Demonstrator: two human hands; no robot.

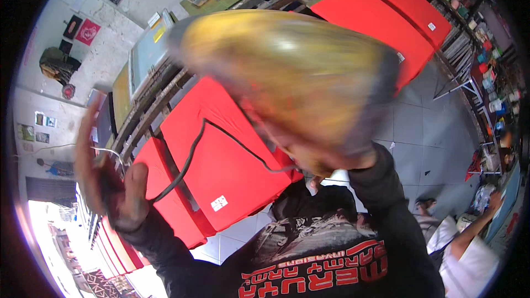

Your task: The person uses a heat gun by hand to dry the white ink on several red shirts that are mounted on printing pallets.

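My right hand [316,161] grips the lower edge of a large yellowish-brown panel [290,62] with dark ends, blurred by motion. The panel is raised and tilted over red fabric laid on flat boards. My left hand [120,190] is at the left, blurred, its fingers and thumb apart; a dark patch between them is unclear. A black cable [192,149] crosses the nearer red fabric [232,161] from beside my left wrist to below the panel. What it joins is hidden. A small white print [219,203] marks that fabric.
More red fabric pieces [381,20] lie farther along the long rack [145,120]. A framed screen [151,56] leans beyond the rack at the left. Shelves with paint containers [490,78] line the right wall. Another person in white [468,265] is at the lower right, an arm extended.
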